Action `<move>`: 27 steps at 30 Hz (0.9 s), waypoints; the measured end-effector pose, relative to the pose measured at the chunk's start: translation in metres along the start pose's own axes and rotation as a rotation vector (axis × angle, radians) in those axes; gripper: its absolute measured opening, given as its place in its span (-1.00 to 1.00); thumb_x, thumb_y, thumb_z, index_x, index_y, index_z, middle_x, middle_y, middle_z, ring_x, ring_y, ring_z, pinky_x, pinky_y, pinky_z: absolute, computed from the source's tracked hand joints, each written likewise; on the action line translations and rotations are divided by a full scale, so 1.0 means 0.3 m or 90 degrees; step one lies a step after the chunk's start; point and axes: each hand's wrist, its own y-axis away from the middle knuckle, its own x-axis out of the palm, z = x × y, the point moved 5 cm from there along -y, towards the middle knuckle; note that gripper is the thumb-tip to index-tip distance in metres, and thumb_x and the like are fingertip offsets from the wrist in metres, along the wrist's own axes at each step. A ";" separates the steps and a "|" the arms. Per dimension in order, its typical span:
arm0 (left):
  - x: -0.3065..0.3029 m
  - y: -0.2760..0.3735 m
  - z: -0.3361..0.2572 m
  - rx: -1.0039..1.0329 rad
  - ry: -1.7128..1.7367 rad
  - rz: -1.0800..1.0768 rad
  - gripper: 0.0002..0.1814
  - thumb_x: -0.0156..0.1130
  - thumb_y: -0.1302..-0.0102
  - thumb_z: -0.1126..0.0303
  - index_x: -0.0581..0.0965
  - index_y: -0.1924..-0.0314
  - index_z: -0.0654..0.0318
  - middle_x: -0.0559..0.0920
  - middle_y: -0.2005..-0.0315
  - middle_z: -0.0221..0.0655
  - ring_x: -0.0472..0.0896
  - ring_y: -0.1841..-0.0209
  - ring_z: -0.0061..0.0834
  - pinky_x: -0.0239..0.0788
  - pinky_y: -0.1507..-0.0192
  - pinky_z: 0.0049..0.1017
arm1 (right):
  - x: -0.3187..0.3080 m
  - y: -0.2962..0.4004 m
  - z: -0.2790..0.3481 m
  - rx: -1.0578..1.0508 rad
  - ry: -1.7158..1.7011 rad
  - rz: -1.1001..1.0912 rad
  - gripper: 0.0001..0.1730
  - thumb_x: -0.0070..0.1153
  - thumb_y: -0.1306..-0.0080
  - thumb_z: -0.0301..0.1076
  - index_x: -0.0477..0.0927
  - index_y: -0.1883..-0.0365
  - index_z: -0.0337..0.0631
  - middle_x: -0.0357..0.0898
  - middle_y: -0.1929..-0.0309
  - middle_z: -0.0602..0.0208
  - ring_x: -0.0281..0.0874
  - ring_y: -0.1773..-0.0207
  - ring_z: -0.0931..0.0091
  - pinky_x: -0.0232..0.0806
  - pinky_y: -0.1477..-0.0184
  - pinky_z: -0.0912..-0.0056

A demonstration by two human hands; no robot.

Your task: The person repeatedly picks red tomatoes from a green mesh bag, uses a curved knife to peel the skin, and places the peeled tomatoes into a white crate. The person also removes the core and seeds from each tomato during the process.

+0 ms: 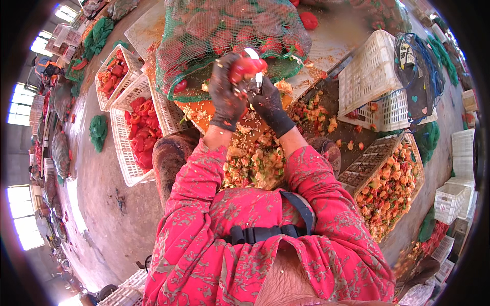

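Observation:
My left hand, in a dark glove, grips a red pepper, blurred by motion. Close beside it, my right hand, also gloved, is closed on the handle of a small knife whose blade shines brightly against the pepper. Pale seeds are scattered about both hands. Just beyond them lies a green mesh sack full of red peppers, its mouth facing me. Below the hands, a heap of pepper cores and seeds lies between my knees.
White plastic crates of red pepper pieces stand at the left. At the right are a crate of pepper cores, stacked white crates and a dark bag hanging over them. A loose red pepper lies beyond the sack.

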 end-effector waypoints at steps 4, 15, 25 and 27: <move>-0.208 -0.094 0.048 0.087 -0.197 -0.111 -0.70 0.13 -0.17 0.55 0.45 0.05 0.24 0.54 0.20 -0.34 0.56 0.28 -0.39 0.45 0.16 -0.46 | -0.096 -0.021 0.076 -0.032 0.136 -0.118 -0.72 0.17 -0.10 -0.41 0.43 0.23 -0.29 0.46 0.49 0.11 0.51 0.46 0.23 0.36 0.40 0.21; -0.558 0.104 0.253 -0.169 -0.308 0.020 -0.64 0.28 -0.17 0.24 0.47 0.08 0.23 0.53 0.29 -0.30 0.51 0.23 -0.34 0.43 0.16 -0.26 | 0.049 0.006 0.072 -0.020 0.189 0.071 -0.60 0.30 -0.04 -0.17 0.46 0.34 -0.28 0.48 0.46 0.08 0.48 0.38 0.17 0.32 0.31 0.16; -0.102 0.197 0.199 -0.327 -0.645 0.455 -0.47 0.31 -0.04 0.24 0.39 -0.01 0.24 0.63 0.29 -0.09 0.59 0.15 -0.07 0.40 0.16 -0.15 | 0.071 -0.010 0.029 0.087 0.003 0.146 -0.69 0.25 -0.10 -0.39 0.50 0.22 -0.33 0.57 0.42 0.31 0.49 0.39 0.52 0.37 0.29 0.36; -0.096 0.187 0.209 -0.378 -0.595 0.411 -0.49 0.29 -0.05 0.22 0.40 0.02 0.25 0.64 0.29 -0.11 0.60 0.14 -0.06 0.40 0.15 -0.15 | 0.057 -0.015 0.048 0.171 -0.140 0.183 -0.71 0.25 -0.09 -0.38 0.51 0.23 -0.29 0.57 0.43 0.33 0.50 0.37 0.49 0.37 0.29 0.33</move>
